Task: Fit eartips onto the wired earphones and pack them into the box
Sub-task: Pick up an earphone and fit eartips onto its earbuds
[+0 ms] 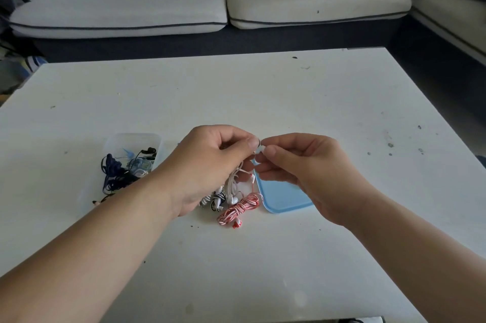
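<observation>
Two hands meet above the table (263,91): your left hand (207,165) pinches the earbud (259,142), its white cord (232,183) hanging below; your right hand (302,165) pinches a small eartip (263,149) — barely visible. Hold the bud steady and press the tip on squarely. The box (131,136) sits open at left.

Table: white top (315,102), flecked with dark specks.
Left: clear box (131,138) holding dark blue and pale blue earphone cords.
Centre, near: red-and-white earphone bundle (238,208), with the black-and-white bundle (218,198) just left of it.
Right of centre: blue lid (281,196), lying flat.
</observation>
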`<control>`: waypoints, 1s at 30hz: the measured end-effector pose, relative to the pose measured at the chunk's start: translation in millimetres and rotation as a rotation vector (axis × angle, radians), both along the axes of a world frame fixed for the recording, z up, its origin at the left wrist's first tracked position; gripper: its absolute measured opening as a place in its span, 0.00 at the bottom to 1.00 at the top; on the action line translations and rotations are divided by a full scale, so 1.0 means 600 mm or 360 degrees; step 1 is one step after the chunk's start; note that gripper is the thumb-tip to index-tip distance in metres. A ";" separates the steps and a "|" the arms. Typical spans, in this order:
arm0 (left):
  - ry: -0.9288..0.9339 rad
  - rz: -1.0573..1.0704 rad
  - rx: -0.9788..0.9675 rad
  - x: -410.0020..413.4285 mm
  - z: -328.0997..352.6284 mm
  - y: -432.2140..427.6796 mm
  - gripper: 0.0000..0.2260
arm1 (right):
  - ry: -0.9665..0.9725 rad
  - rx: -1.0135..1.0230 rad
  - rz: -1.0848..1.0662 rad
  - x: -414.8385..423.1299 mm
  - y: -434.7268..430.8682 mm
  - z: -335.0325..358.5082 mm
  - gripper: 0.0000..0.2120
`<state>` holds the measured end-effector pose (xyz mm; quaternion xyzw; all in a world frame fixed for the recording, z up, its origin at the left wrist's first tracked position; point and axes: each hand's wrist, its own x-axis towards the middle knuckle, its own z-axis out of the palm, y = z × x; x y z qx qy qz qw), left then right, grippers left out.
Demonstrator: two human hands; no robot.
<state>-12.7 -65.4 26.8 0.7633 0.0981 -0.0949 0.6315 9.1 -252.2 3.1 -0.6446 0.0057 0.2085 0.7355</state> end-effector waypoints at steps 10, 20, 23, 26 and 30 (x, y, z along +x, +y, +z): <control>-0.0157 0.0196 -0.0090 0.004 -0.006 0.004 0.07 | 0.0044 0.0008 0.0000 0.003 0.001 -0.005 0.08; -0.0109 0.0056 -0.0049 0.001 -0.003 -0.001 0.10 | 0.0065 -0.0063 0.0032 0.003 -0.004 -0.001 0.09; -0.0103 0.0098 -0.0056 0.002 -0.003 0.000 0.09 | 0.0109 -0.0009 0.0044 0.002 -0.005 0.003 0.09; -0.0106 0.0146 -0.0113 0.003 -0.004 0.003 0.07 | 0.0114 -0.0013 0.0043 0.002 -0.005 0.004 0.06; -0.0127 0.0158 -0.0120 0.003 -0.005 0.003 0.06 | 0.0090 -0.0066 0.0008 0.004 -0.007 0.003 0.06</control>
